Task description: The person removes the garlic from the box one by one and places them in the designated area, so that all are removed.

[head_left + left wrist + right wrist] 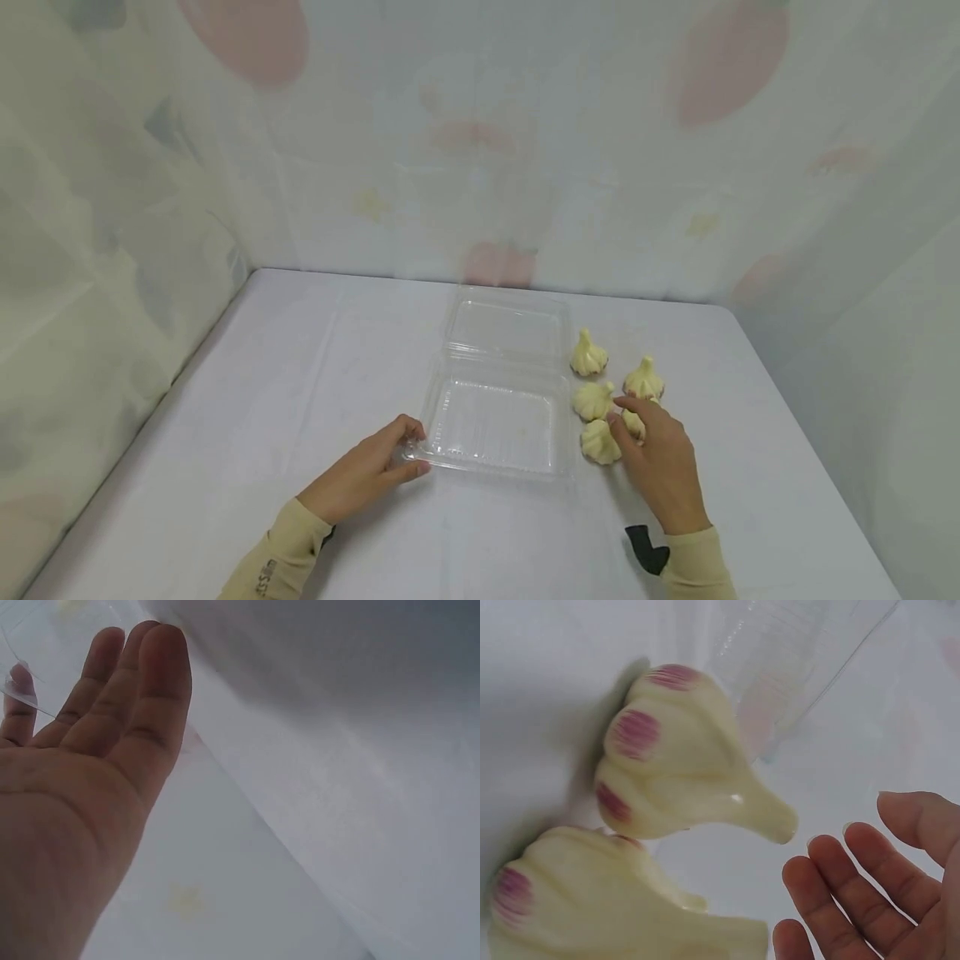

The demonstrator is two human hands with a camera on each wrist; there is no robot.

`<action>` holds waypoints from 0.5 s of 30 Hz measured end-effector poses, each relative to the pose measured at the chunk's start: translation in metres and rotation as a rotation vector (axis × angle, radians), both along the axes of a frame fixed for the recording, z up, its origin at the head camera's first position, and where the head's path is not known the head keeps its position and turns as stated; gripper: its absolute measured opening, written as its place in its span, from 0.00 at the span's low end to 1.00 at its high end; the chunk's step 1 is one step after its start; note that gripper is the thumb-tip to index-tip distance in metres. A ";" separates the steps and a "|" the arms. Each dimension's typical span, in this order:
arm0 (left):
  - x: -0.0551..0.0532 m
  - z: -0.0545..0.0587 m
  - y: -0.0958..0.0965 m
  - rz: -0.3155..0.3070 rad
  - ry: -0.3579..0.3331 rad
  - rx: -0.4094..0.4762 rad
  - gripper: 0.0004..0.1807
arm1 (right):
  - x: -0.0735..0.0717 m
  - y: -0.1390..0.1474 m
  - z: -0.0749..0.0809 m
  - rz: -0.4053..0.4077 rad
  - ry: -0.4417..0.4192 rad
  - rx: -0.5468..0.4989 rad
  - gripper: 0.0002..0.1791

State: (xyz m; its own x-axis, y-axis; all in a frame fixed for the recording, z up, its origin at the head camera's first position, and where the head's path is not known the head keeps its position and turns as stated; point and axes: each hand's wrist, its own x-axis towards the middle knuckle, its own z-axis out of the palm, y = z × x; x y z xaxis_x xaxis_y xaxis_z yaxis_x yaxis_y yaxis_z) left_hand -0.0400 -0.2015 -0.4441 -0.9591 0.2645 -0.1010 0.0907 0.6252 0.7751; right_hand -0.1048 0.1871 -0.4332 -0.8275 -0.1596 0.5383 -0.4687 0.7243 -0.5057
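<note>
A clear plastic clamshell container [491, 479] lies unfolded on the white table, its hinged lid [510, 302] laid back. My left hand [367, 477] is at the front left corner, thumb and fingers either side of it; the left wrist view shows fairly straight fingers [154, 712], the plastic edge crossing one. Over the garlic to the right of the container, my right hand [663, 462] has thumb and fingers apart and nothing between them. Close by are the garlic bulbs [600, 442], pale with purple patches; two [682, 761] show beside the fingers. The hand partly covers one bulb.
Another garlic bulb [588, 357] stands beside the lid, and one [643, 379] sits farther right. Printed fabric [480, 192] hangs behind the table's far edge, with more on both sides. A black strap [647, 550] shows at the right sleeve.
</note>
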 end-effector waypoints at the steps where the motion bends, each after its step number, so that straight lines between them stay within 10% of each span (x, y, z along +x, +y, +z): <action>1: 0.000 0.001 0.000 0.002 0.008 -0.020 0.21 | 0.000 -0.001 0.001 0.006 0.010 -0.006 0.12; 9: -0.009 0.014 -0.003 -0.024 0.054 -0.169 0.21 | -0.022 -0.030 0.029 0.124 0.035 0.025 0.15; 15: -0.048 0.065 -0.015 -0.070 0.129 -0.368 0.26 | -0.074 -0.063 0.074 0.275 -0.047 0.090 0.15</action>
